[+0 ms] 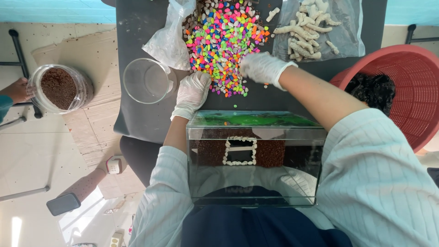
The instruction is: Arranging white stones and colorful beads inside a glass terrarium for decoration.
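Observation:
Both my hands wear white gloves. My left hand (pixel 193 93) rests palm down on the dark table (pixel 137 119) at the near edge of a heap of bright multicoloured pebbles (pixel 222 39), fingers slightly spread. My right hand (pixel 263 67) hovers over the heap's right edge with fingers curled; I cannot see whether it holds pebbles. Close in front of me stands a small glass tank (pixel 256 158) with a green backdrop, brown gravel and a white-pebble square frame (pixel 239 151) inside.
An empty clear jar (pixel 147 81) stands left of my left hand. White coral pieces (pixel 308 27) lie on plastic at the back right. A red mesh basket (pixel 407 87) holds dark material. Another person's hand (pixel 17 90) holds a jar of brown gravel (pixel 58 88) at the left.

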